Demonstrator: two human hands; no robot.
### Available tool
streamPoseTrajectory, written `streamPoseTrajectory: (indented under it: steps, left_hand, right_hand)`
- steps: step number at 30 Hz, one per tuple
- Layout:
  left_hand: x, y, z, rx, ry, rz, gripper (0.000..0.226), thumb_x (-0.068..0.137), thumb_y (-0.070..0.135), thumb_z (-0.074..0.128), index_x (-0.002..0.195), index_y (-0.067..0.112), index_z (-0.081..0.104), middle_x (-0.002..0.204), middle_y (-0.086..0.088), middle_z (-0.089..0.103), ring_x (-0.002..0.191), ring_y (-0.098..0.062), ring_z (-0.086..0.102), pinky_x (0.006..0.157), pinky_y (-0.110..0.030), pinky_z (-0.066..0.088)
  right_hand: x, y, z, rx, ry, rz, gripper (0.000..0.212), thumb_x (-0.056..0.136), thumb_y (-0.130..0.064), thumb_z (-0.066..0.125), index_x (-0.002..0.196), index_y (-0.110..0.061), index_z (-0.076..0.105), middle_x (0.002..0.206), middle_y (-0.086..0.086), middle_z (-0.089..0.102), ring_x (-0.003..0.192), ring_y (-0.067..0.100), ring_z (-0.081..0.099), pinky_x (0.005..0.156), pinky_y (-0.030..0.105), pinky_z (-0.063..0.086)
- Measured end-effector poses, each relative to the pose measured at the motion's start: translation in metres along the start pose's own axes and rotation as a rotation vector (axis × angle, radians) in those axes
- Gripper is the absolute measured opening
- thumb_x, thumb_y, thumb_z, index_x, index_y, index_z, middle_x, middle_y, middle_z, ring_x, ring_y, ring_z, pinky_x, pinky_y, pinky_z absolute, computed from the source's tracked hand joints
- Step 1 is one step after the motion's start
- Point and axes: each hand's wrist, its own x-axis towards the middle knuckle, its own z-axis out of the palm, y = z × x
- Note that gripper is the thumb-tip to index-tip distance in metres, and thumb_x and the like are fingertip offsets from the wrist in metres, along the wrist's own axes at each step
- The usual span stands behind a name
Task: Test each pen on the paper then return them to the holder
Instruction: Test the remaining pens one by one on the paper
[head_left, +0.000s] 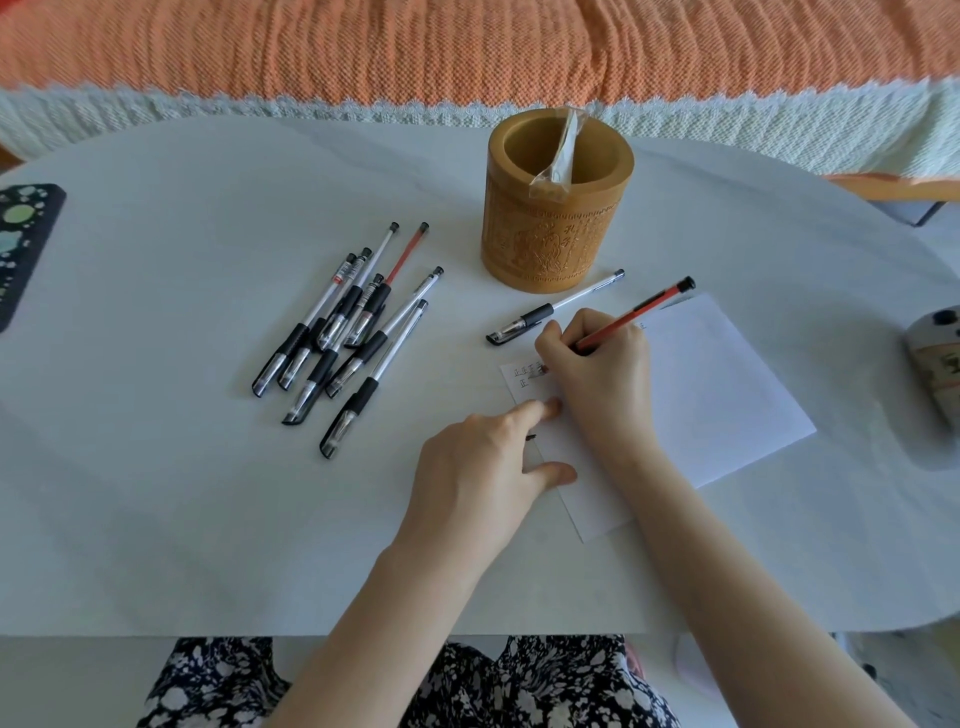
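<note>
White counter (208, 493): beside the carved wooden holder (550, 234), right fingers (558, 343) grip a red pen (639, 312) on white paper (727, 395). Flat left fingers (535, 410) should pin it still.

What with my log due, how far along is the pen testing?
Done: a few marks on the paper. In hand: the right hand writes with a red pen, the left hand pressing the paper. Left: the pen pile lies outside the holder.
</note>
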Motion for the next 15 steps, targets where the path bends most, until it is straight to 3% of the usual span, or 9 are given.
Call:
streamPoseTrajectory:
  steps: [5, 9, 15]
  left_hand:
    - [-0.0001, -0.0008, 0.0009, -0.016, 0.018, 0.003, 0.051, 0.077, 0.051, 0.064, 0.125, 0.043, 0.048, 0.091, 0.003, 0.066, 0.089, -0.017, 0.06, 0.068, -0.026, 0.04]
    - [-0.0003, -0.0006, 0.0007, -0.011, 0.004, -0.011, 0.051, 0.077, 0.052, 0.064, 0.124, 0.045, 0.047, 0.072, 0.004, 0.054, 0.086, -0.017, 0.059, 0.068, -0.027, 0.041]
    - [0.0012, -0.0012, 0.0024, -0.005, 0.012, -0.008, 0.052, 0.076, 0.052, 0.065, 0.124, 0.044, 0.048, 0.092, 0.002, 0.066, 0.09, -0.018, 0.06, 0.071, -0.027, 0.043]
  right_hand:
    - [-0.0004, -0.0016, 0.0008, -0.011, 0.018, -0.011, 0.034, 0.08, -0.007, 0.06, 0.057, 0.006, 0.038, 0.051, 0.01, 0.036, 0.049, 0.01, 0.027, 0.044, 0.019, 0.022]
    - [0.0002, -0.0005, 0.0002, -0.017, 0.022, -0.016, 0.034, 0.079, -0.007, 0.06, 0.054, -0.005, 0.036, 0.048, 0.003, 0.031, 0.049, 0.01, 0.025, 0.044, 0.02, 0.021]
    - [0.001, 0.0009, 0.0005, -0.007, 0.024, -0.003, 0.038, 0.078, -0.006, 0.06, 0.052, -0.012, 0.033, 0.043, -0.008, 0.029, 0.046, 0.01, 0.025, 0.043, 0.019, 0.021]
